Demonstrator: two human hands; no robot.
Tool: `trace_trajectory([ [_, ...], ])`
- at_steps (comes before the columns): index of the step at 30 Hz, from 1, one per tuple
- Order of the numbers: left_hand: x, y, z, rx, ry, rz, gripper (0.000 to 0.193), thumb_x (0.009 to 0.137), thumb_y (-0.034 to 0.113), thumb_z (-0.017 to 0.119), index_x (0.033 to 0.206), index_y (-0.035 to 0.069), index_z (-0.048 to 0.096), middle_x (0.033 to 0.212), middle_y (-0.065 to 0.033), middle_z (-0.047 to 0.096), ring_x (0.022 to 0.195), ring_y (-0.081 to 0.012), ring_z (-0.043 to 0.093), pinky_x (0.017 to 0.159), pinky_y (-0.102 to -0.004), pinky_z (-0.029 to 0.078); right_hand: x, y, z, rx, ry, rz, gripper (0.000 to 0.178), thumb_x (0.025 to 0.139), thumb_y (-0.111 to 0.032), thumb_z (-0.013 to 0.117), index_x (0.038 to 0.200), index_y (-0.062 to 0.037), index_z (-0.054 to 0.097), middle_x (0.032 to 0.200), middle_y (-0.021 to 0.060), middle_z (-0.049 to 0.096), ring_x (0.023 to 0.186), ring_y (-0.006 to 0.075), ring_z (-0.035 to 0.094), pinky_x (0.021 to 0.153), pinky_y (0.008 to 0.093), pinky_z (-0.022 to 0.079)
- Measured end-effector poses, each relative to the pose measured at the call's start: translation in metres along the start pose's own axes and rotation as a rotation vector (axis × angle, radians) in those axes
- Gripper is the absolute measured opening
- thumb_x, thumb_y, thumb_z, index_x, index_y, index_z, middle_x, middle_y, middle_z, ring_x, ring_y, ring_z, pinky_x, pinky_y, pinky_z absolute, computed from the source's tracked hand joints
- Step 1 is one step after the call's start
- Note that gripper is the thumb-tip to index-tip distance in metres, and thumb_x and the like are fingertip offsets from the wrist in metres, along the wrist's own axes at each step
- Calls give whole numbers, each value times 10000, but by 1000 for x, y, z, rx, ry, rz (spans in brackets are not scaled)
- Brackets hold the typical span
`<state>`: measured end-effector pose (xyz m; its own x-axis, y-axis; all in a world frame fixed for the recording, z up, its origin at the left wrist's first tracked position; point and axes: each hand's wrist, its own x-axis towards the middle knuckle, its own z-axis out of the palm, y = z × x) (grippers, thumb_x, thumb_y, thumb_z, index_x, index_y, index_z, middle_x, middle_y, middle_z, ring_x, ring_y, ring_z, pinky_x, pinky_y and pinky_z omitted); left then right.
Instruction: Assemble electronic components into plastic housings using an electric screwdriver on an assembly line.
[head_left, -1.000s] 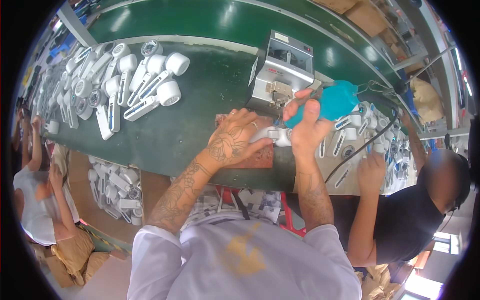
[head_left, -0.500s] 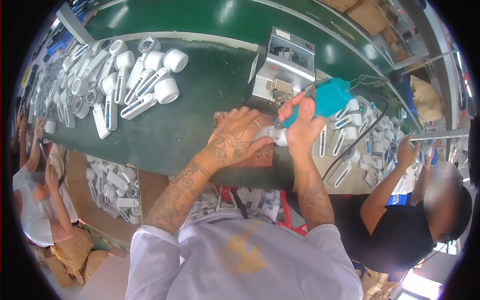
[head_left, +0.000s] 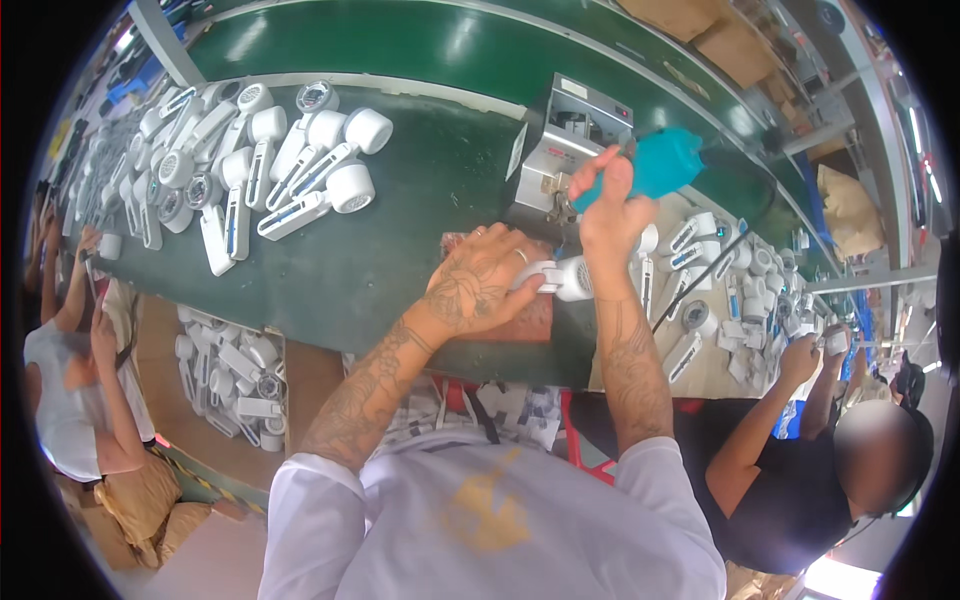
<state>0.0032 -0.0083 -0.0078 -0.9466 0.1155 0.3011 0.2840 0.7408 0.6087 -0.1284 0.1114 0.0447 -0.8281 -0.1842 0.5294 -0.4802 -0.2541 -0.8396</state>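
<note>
My left hand (head_left: pixel 478 278) is closed around the handle of a white handheld fan (head_left: pixel 573 279). Its round head points right, and the hand covers most of the handle. Under the hand lies a reddish-brown pad (head_left: pixel 515 326) on the green bench. My right hand (head_left: pixel 615 215) grips a teal electric screwdriver (head_left: pixel 662 163), held up above and to the right of the fan, apart from it. Just behind the screwdriver's lower end stands a silver box-shaped machine (head_left: pixel 540 178) with an open top, which looks like a screw feeder.
Many white fans (head_left: pixel 290 190) are heaped at the left of the bench, more (head_left: pixel 700 255) on a tan board at the right. A cardboard box (head_left: pixel 160 385) of fans stands lower left. A dark cable (head_left: pixel 705 275) hangs near my right forearm. Co-workers (head_left: pixel 790 470) sit on both sides.
My right hand has lifted the screwdriver up and away from the fan, so the fan's head shows more. My left hand stays on the fan. The whole view has shifted slightly.
</note>
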Motion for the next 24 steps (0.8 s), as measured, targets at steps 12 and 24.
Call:
trace_trajectory([
  [12, 1, -1, 2, 2, 97, 57, 320, 899, 236, 626, 1196, 129, 680, 1064, -91, 609, 1009, -330, 578, 936, -453, 457, -59, -49, -17, 84, 1, 138, 435, 986, -384, 615, 1033, 44, 555, 686, 64, 555, 564, 154, 556, 514, 279, 452],
  [24, 5, 7, -9, -27, -83, -27, 365, 931, 300, 594, 1231, 99, 642, 1230, -105, 590, 1164, -349, 551, 1070, -521, 400, -67, -35, -16, 7, -6, 149, 518, 971, -502, 591, 962, 8, 501, 663, 83, 518, 559, 191, 524, 541, 329, 462],
])
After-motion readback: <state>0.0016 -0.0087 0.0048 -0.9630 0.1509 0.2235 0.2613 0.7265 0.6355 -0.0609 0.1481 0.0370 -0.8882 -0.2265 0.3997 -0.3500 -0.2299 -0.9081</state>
